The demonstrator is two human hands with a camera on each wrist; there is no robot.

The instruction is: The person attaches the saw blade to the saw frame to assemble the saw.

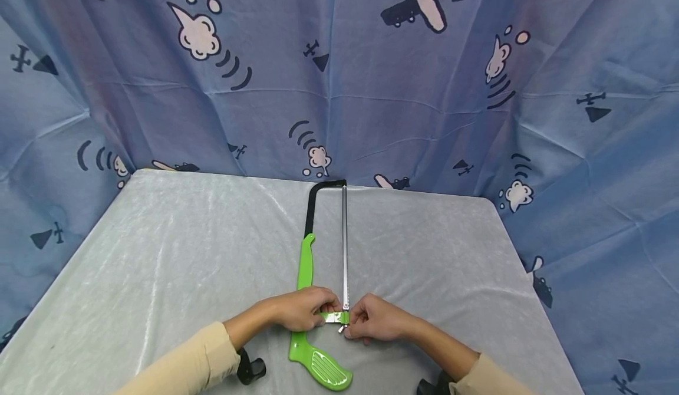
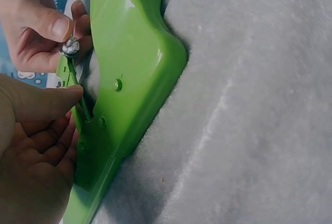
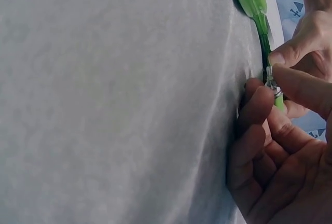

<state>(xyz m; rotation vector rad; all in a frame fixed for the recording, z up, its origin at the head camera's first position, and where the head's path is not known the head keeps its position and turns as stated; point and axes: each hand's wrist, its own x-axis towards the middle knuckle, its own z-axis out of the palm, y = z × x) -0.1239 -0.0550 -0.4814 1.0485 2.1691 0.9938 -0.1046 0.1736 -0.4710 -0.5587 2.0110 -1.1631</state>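
A hacksaw with a green handle and a black front frame lies on the cloth, its blade running along the right side. My left hand reaches over the handle and pinches the short green arm near the blade's lower end. At that end, the thumb and fingertips of my right hand pinch a small metal wing nut. Its threaded bolt shows beside the right thumb in the left wrist view. Fingers partly hide the nut in the right wrist view.
Light grey plush cloth covers the table under the saw. A blue curtain printed with planes hangs behind and at both sides. Black wrist mounts show beneath the forearms.
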